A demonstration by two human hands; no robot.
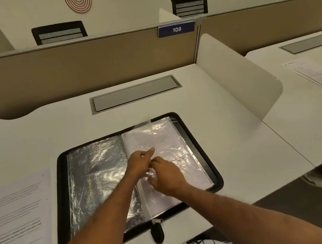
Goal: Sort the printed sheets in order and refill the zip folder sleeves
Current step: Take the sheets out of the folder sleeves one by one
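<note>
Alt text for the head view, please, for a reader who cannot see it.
Both hands, left hand and right hand, work a clear sleeve in an open black zip folder on a white desk. Printed sheets lie left.

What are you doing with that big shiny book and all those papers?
A person is working at a desk with an open black zip folder full of clear plastic sleeves. Both hands meet over the right-hand page: the left hand and the right hand are fiddling with a sleeve that already has a printed sheet inside. The left-hand sleeves look empty. More printed sheets wait on the desk to the left, and another sheet lies on the next desk.
</note>
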